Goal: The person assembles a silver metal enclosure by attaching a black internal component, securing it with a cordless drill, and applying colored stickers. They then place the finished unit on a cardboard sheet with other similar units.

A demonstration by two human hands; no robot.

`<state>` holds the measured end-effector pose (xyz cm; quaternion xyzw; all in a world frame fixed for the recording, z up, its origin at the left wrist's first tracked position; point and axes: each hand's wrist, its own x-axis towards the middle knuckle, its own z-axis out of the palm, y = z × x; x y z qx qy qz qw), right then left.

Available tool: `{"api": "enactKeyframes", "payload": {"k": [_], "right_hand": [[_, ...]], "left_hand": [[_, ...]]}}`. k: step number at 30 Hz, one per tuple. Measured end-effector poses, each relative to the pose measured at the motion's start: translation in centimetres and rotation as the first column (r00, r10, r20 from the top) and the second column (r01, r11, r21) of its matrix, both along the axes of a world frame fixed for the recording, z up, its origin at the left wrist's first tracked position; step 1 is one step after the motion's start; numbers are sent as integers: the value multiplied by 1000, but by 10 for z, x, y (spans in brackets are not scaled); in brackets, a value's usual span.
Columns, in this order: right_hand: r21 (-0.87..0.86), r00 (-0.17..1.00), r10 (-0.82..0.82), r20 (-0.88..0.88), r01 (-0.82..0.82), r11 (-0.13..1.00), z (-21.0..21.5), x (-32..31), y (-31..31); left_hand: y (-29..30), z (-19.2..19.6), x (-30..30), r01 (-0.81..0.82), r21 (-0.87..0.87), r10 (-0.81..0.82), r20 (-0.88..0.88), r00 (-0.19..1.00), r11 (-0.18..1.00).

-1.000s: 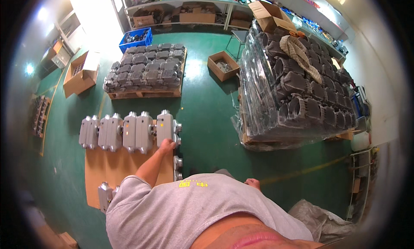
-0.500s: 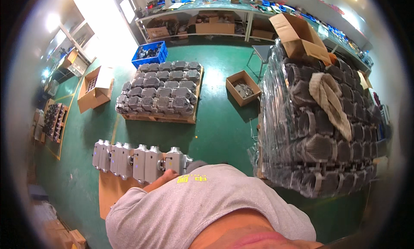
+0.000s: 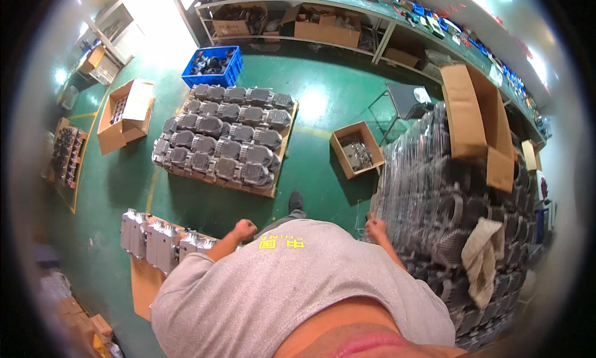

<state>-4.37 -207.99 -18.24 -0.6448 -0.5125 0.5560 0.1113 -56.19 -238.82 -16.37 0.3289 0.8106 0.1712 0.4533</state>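
Observation:
My left hand (image 3: 246, 228) is held over the green floor with its fingers curled in, and nothing shows in it. It is nearest to the row of grey metal housings (image 3: 162, 246), which stands on a brown cardboard-covered surface (image 3: 144, 290) at the lower left. On the other side of my body, my right hand (image 3: 375, 228) is also closed, with nothing visible in it. Beside it rises a tall stack of dark finned housings (image 3: 456, 240) in clear plastic wrap (image 3: 406, 178). I cannot tell whether that hand touches the wrap.
Ahead stands a pallet (image 3: 264, 190) of grey finned housings (image 3: 226, 131), with a blue crate (image 3: 233, 66) behind it. An open carton (image 3: 338, 156) of small parts and a dark chair (image 3: 406, 100) are to its right. A cloth (image 3: 483, 255) and an empty-looking carton (image 3: 465, 119) lie on the wrapped stack.
My left hand has come away from the row of grey housings. My right hand and one shoe have come into view. The wrapped stack now appears lower and closer to my right arm.

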Motion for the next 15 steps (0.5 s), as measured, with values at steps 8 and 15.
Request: {"api": "enactKeyframes", "payload": {"k": [8, 15], "right_hand": [[4, 971, 165, 172, -169, 986, 12, -49, 54], [-23, 980, -6, 199, 10, 1000, -42, -110, 199]], "left_hand": [[240, 27, -151, -142, 216, 135, 48, 990, 966], [400, 23, -221, -65, 8, 65, -36, 997, 998]]}}
